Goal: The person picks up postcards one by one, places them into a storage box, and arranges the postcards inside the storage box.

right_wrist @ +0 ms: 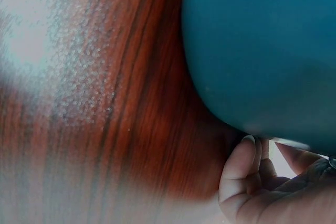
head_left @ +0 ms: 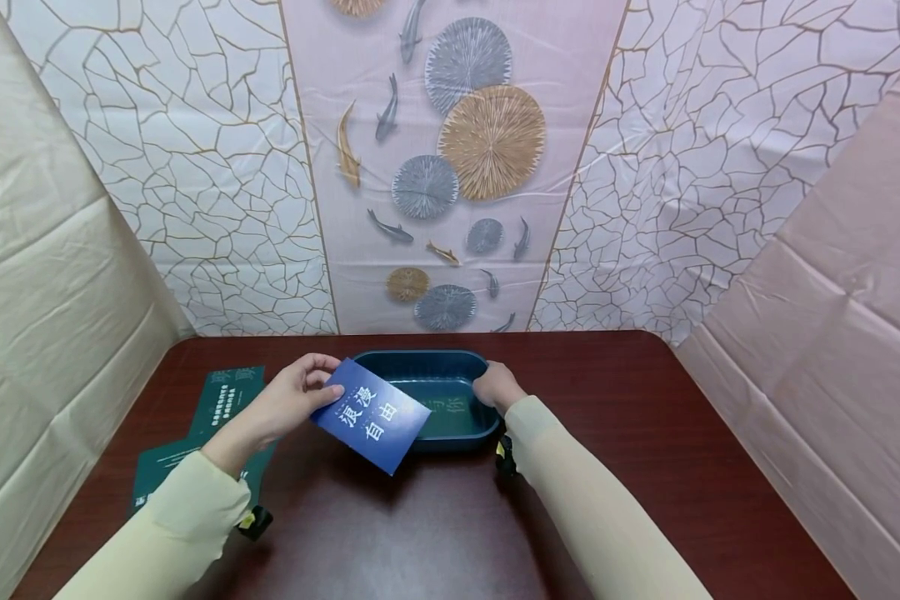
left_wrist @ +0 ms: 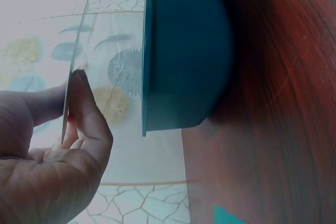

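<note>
My left hand (head_left: 288,404) pinches a blue card (head_left: 401,437) with white characters between thumb and fingers. The card tilts over the left front part of a dark green plastic tub (head_left: 420,362). From the left wrist camera the card (left_wrist: 77,40) shows edge-on, apart from the tub's side (left_wrist: 184,56). At the tub's right end, my right hand (head_left: 498,387) grips the rim; in the right wrist view its curled fingers (right_wrist: 240,163) touch the tub's outer wall (right_wrist: 262,51). Inside the tub, faint characters show on a green surface (head_left: 450,406), likely a card, partly hidden by the blue one.
Several green cards (head_left: 228,396) lie overlapping on the left of the dark red wooden table (head_left: 615,400), partly covered by my left forearm. Patterned cloth (head_left: 435,233) hangs behind the table's far edge, with plain cloth walls (head_left: 832,333) on both sides.
</note>
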`<state>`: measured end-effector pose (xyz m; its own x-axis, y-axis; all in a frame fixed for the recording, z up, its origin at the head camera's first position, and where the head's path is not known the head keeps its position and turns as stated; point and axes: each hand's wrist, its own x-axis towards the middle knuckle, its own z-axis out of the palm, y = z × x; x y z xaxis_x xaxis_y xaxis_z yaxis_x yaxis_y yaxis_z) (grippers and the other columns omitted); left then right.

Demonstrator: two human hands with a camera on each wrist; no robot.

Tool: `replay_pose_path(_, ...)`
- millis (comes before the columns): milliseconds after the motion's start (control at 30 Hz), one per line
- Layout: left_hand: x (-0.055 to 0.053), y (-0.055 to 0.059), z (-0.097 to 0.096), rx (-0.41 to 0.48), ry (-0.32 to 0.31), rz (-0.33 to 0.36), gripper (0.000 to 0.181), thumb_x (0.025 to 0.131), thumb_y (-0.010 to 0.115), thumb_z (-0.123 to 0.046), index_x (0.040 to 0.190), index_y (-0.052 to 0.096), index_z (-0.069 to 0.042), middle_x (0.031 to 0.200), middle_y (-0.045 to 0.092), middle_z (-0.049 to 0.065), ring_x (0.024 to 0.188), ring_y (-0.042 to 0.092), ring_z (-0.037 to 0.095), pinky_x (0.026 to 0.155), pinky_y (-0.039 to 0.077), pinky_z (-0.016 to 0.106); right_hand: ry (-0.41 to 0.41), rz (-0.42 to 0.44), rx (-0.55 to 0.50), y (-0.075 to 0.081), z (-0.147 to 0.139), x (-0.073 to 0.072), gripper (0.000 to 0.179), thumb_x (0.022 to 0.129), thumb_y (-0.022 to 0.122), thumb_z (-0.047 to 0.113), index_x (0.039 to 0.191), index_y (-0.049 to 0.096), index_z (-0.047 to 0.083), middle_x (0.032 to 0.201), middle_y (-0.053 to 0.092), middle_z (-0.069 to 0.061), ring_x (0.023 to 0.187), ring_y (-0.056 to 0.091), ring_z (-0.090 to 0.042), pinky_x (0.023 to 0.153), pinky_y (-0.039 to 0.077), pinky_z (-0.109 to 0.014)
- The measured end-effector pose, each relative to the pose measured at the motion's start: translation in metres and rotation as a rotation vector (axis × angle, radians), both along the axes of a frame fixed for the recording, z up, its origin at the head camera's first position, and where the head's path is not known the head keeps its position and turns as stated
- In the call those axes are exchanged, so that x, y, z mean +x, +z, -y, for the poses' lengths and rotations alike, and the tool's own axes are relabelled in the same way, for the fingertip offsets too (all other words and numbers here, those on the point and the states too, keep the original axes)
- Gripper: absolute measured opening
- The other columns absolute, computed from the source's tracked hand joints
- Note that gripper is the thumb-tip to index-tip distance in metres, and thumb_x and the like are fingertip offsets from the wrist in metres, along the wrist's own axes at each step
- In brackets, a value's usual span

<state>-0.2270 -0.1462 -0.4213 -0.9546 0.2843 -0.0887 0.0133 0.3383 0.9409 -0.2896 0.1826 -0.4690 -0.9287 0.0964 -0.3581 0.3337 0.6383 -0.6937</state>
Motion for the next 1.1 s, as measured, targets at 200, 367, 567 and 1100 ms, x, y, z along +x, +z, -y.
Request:
replay_pose_path(200,-0.002,0.0,-0.011,-0.006,0.046,-0.018,0.052,0.096,0.062,-0.011,0.142,0.038,-0.012,0.112,0.061,0.015,0.091,0.061,0.026,0.074,0.054,0.036,0.001,0.0,0.002,0.001,0.0,0.0,0.059,0.095,0.041,0.0,0.152,0.025,0.001,0.152,0.031,-0.019,0.107,0.05,-0.031,0.074,0.044,-0.041)
replay_pose_path(367,-0.007,-0.003,-0.022,-0.02,0.063,-0.032,0.056,0.096,0.06,-0.009,0.146,0.036,-0.018,0.113,0.059,0.017,0.087,0.064,0.025,0.073,0.055,0.036,-0.003,0.002,0.002,0.0,0.0,0.0,0.059,0.096,0.041,0.001,0.152,0.024,0.002,0.152,0.031,-0.019,0.112,0.049,-0.031,0.075,0.043,-0.041)
replay_pose_path(567,-0.013,-0.006,-0.038,-0.024,0.102,-0.003,0.053,0.096,0.06,-0.009,0.143,0.037,-0.017,0.111,0.058,0.017,0.083,0.066,0.023,0.069,0.056,0.036,-0.003,-0.011,-0.003,-0.001,0.0,0.001,0.058,0.096,0.042,0.001,0.151,0.027,0.001,0.151,0.034,-0.019,0.122,0.048,-0.032,0.084,0.047,-0.044)
replay_pose_path(1100,-0.026,-0.018,-0.085,-0.213,0.12,-0.085,0.052,0.094,0.065,-0.015,0.136,0.034,-0.017,0.109,0.052,0.015,0.08,0.061,0.022,0.065,0.051,0.034,0.01,0.012,0.005,-0.001,-0.002,-0.002,0.058,0.095,0.042,0.001,0.151,0.026,0.001,0.151,0.033,-0.018,0.111,0.047,-0.031,0.088,0.044,-0.043)
